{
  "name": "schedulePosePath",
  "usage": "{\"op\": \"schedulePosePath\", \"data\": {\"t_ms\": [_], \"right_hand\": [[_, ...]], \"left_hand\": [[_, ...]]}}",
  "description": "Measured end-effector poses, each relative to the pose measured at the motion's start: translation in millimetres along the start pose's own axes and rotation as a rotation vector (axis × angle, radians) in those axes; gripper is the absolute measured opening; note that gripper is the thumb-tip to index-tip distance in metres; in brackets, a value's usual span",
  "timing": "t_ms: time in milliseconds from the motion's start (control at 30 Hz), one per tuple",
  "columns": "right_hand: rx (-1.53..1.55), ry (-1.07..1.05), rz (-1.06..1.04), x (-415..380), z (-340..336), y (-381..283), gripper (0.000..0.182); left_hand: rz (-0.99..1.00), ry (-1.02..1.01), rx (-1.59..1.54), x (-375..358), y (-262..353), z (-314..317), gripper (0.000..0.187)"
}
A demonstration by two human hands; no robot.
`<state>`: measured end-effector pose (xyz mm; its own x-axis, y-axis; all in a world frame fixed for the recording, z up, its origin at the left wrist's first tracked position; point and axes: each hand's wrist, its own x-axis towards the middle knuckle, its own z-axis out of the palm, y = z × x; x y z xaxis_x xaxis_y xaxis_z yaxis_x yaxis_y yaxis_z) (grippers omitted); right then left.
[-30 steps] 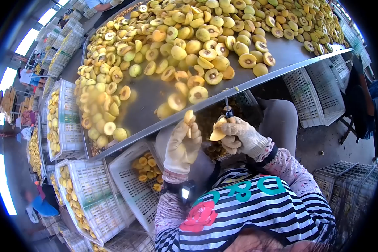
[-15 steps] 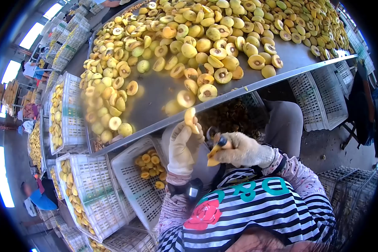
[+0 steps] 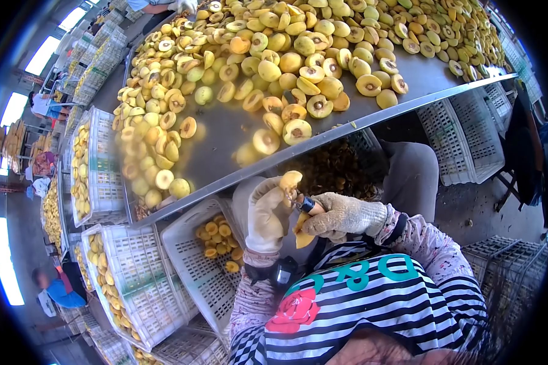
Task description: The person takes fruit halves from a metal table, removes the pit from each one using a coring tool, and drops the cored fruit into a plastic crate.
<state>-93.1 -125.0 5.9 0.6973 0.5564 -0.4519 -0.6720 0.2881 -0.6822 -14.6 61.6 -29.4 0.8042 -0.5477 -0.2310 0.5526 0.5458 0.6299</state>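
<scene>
My left hand, in a pale glove, is closed around a yellow peach half, held upright just in front of the table edge. My right hand, in a knitted glove, grips a short-handled pitting tool. The tool's tip meets the peach half's lower side and is mostly hidden there. Another yellow peach piece hangs below the right-hand fingers, tucked against the palm. Many cut peach halves lie on the metal table ahead, some showing brown pits or hollows.
A white crate with some peach halves stands at my left knee, beside a fuller crate. Dark scraps lie under the table edge. Stacked crates stand at right. Another person's gloved hand shows at the far table end.
My right hand has brought the pitting tool left against the peach half. The left hand has turned and lowered that half slightly. Another person's gloved hand has come further into view at the top.
</scene>
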Motion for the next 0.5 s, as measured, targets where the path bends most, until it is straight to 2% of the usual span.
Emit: {"op": "schedulePosePath", "data": {"t_ms": [100,233,267,333,367,400,500], "right_hand": [[0.012,-0.034,0.026,-4,-7,-1,0.018],[-0.360,0.135,0.132,-13,-7,-15,0.019],[-0.465,0.221,0.144,-16,-3,-21,0.020],[-0.325,0.245,-0.017,-17,-7,-12,0.021],[-0.257,0.194,-0.074,-22,-6,-12,0.021],[-0.197,0.142,-0.136,-27,-4,-14,0.022],[-0.158,0.003,-0.153,-39,0,-24,0.021]], "left_hand": [[0.004,-0.029,-0.004,1,0,8,0.020],[0.025,0.001,0.077,5,-9,9,0.020],[0.076,0.043,0.215,3,-9,9,0.020],[0.175,0.118,0.483,-4,0,37,0.021],[0.387,0.014,0.853,-9,10,46,0.021],[0.519,0.026,0.779,-14,12,63,0.021],[0.627,-0.027,0.761,-21,17,73,0.021]]}}
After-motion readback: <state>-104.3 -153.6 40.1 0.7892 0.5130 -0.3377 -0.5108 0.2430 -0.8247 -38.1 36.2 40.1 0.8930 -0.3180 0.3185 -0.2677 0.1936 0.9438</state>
